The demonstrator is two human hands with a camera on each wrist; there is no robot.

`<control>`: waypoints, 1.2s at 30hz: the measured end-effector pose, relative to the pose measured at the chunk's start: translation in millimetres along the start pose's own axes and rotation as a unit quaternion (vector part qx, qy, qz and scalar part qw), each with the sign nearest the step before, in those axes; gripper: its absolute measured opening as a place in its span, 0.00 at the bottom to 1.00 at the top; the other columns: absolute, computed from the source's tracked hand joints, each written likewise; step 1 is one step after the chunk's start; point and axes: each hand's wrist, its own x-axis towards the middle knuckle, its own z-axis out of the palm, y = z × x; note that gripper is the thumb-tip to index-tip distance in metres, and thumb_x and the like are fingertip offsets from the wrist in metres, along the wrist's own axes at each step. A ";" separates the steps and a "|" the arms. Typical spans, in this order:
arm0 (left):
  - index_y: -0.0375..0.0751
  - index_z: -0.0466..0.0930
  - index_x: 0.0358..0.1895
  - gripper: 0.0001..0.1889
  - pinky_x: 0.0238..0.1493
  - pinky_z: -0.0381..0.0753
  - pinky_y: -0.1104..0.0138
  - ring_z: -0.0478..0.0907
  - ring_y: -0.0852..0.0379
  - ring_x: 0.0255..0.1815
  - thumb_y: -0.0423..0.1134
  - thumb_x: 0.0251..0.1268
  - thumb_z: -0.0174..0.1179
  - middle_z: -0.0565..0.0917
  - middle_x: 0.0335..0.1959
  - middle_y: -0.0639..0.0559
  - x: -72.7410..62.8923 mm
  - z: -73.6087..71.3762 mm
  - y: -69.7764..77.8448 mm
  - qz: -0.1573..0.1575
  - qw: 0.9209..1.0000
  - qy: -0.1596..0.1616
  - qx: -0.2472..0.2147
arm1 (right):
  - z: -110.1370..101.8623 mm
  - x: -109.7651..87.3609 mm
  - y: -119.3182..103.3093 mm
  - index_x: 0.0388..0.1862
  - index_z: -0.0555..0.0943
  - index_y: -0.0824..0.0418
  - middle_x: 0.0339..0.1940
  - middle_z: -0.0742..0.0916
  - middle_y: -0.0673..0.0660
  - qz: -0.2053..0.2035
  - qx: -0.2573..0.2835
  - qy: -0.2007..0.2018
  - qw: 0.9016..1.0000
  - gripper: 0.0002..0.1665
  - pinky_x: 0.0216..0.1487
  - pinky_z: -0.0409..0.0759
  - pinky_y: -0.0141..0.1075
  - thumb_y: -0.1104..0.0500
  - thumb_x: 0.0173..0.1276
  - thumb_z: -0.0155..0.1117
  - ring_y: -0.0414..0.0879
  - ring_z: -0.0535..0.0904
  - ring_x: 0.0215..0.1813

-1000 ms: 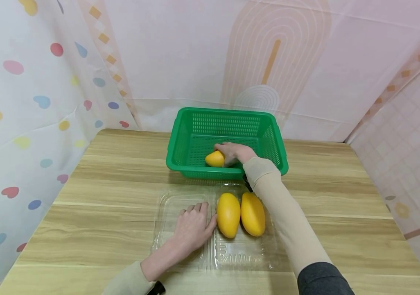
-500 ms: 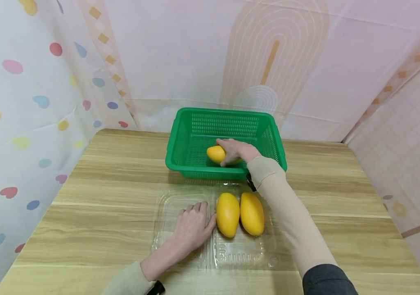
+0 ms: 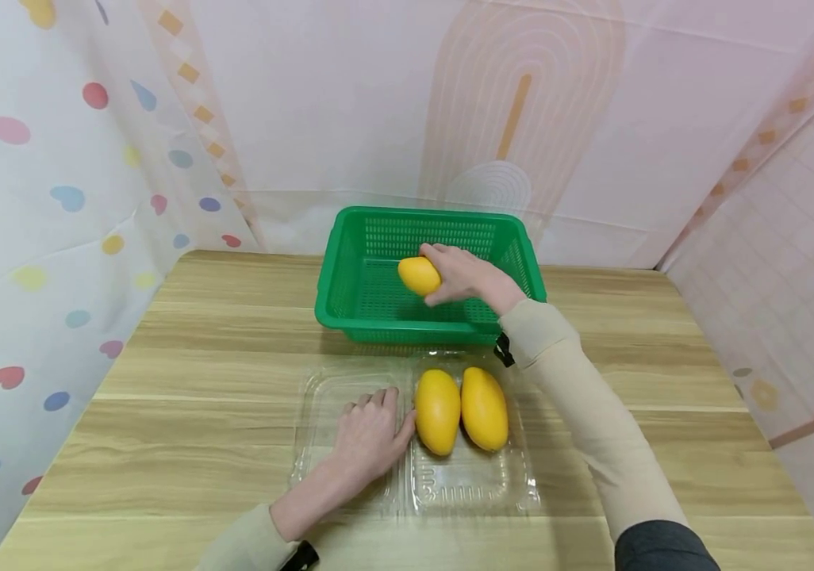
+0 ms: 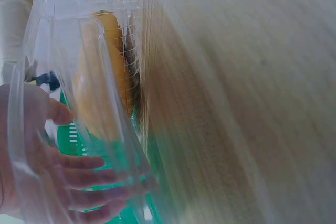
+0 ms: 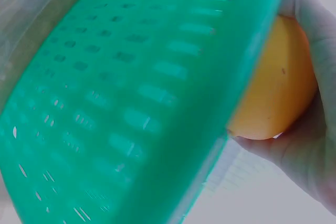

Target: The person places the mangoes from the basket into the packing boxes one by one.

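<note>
My right hand (image 3: 460, 275) grips a yellow mango (image 3: 419, 275) over the green basket (image 3: 407, 329); in the right wrist view the basket's wall hides part of that mango (image 5: 283, 77). Two more mangoes, a left one (image 3: 439, 412) and a right one (image 3: 485, 409), lie side by side in the right half of a clear plastic clamshell box (image 3: 460, 488) that is spread open. On the box's left half rests my left hand (image 3: 370, 434), fingers extended, thumb close beside the left mango. Seen from the left wrist, the hand (image 4: 79, 177) shows through the clear plastic.
The basket stands at the back of a wooden table (image 3: 221, 357), just behind the clamshell box. Behind the table hangs a patterned curtain (image 3: 350, 103), which continues along the left and right sides.
My right hand has lifted the mango from the basket's floor to about rim height. The left hand and the two mangoes in the box stay in place; the head view has shifted slightly.
</note>
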 end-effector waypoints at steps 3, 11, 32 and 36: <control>0.32 0.76 0.47 0.23 0.41 0.81 0.51 0.81 0.41 0.43 0.53 0.66 0.53 0.84 0.44 0.38 0.0 0.1 -0.9 0.001 1.000 0.003 -0.001 | -4.6 -8.6 -4.2 0.56 0.66 0.57 0.44 0.78 0.56 -0.010 0.000 0.027 1.000 0.35 0.39 0.73 0.40 0.50 0.53 0.70 0.49 0.73 0.38; 0.33 0.76 0.46 0.23 0.40 0.80 0.51 0.81 0.42 0.41 0.53 0.66 0.53 0.84 0.43 0.38 1.6 -0.2 -1.6 -0.001 1.000 0.004 0.001 | -7.6 -35.2 -16.5 0.54 0.68 0.56 0.39 0.79 0.54 -0.031 -0.013 0.086 0.996 0.35 0.34 0.74 0.37 0.45 0.52 0.70 0.47 0.74 0.33; 0.34 0.76 0.41 0.20 0.35 0.80 0.53 0.81 0.44 0.37 0.52 0.65 0.55 0.84 0.38 0.41 5.1 1.6 -0.9 0.003 1.000 0.011 0.007 | 22.1 -107.2 -40.5 0.54 0.71 0.61 0.37 0.80 0.52 -0.087 -0.046 0.120 0.988 0.38 0.27 0.73 0.29 0.41 0.49 0.71 0.41 0.73 0.28; 0.34 0.76 0.42 0.21 0.36 0.79 0.53 0.81 0.44 0.37 0.53 0.65 0.54 0.84 0.38 0.41 5.1 1.3 -0.9 0.000 1.000 0.007 0.005 | 31.0 -117.9 -42.0 0.52 0.71 0.60 0.36 0.79 0.51 -0.100 -0.052 0.113 0.987 0.38 0.25 0.71 0.26 0.41 0.48 0.70 0.39 0.72 0.26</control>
